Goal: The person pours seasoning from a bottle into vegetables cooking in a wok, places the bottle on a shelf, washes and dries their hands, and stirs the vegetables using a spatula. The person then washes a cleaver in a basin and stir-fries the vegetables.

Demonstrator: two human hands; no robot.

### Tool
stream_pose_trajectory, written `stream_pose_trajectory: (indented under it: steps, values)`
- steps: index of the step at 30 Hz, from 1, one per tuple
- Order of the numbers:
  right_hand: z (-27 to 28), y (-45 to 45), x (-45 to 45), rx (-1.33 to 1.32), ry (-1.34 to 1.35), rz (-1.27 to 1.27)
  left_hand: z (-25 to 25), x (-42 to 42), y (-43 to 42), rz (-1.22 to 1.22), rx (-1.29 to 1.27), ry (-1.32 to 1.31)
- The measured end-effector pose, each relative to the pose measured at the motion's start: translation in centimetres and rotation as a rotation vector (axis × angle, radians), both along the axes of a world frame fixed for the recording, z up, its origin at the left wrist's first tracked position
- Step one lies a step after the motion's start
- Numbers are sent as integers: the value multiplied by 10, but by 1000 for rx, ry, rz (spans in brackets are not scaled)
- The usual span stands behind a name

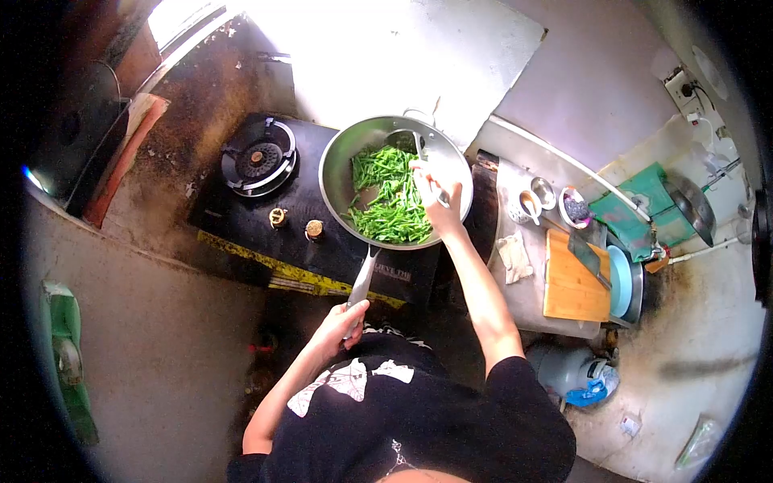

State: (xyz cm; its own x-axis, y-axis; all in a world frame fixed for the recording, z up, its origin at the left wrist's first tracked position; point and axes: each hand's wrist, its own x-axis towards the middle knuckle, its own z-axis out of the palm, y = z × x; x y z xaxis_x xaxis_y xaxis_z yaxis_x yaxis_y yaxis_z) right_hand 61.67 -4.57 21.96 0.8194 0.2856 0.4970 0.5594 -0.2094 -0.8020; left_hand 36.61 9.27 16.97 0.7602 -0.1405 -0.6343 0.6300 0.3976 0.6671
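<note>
The left hand (342, 325) holds the pan (332, 181) by its handle (364, 278) on the stove (303, 200), and the right hand (437, 193) grips a metal tool (419, 146), its far end hard to see by the chopped greens (388, 185), with bare room inside the pan's left edge.

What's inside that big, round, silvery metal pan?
Chopped, bright green vegetable pieces lie in the pan, where the right hand holds a silvery metal utensil. Whatever lies beneath the greens, or directly behind that hand, is hidden.
</note>
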Motion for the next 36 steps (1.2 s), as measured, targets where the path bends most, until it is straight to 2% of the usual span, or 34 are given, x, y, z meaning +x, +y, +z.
stream_pose_trajectory:
  steps: [1, 2, 6, 9, 10, 12, 13, 15, 18, 21, 22, 24, 26, 28, 30, 32, 34, 36]
  values:
    - [-4, 6, 0, 113, 42, -3, 0, -1, 0, -5, -1, 2]
    - [-8, 9, -5, 113, 42, -5, 0, -1, 0, -6, 5, 2]
    - [-14, -3, -55, -100, 109, 243, -5, 0, 2, -18, -14, -26]
    - [3, -19, -84, -84, -128, 389, -3, 2, 1, -24, 5, 16]
    - [2, -18, -82, -83, -127, 387, -3, 1, 2, -27, 12, 13]
    - [2, -12, -69, -118, 138, 280, -2, 2, 2, -27, 14, 15]
    - [-14, -5, -49, -126, 16, 242, -2, 2, 2, -27, 14, 18]
    - [-21, 6, -19, -84, -43, 201, 0, -1, 2, -28, 16, 32]
    - [-11, 3, 4, -18, 16, 109, -1, 4, 2, -14, 13, 22]
    - [-16, -14, 13, -45, -79, -124, -7, 1, 3, -12, 2, 26]
    - [-21, -14, 7, -50, -78, -122, -9, 1, 3, -13, -2, 24]
    - [-35, -13, -16, 372, 145, -142, -6, 3, 3, -18, 2, 12]
    - [-27, -14, -51, 394, 271, -2, -3, 2, 1, -10, 1, 15]
    - [-8, -22, -70, 358, 388, 121, -2, 0, 3, -28, 0, 21]
    - [11, -49, -73, 157, 309, 194, -3, 3, 4, -32, -3, 10]
    - [70, -91, -74, -243, 63, 355, -2, 2, 4, -33, -15, 12]
    - [86, -101, -77, -317, -11, 431, -4, 3, 4, -32, -27, 22]
    - [67, -95, -74, -426, -43, 380, -2, 2, 5, -25, -32, 35]
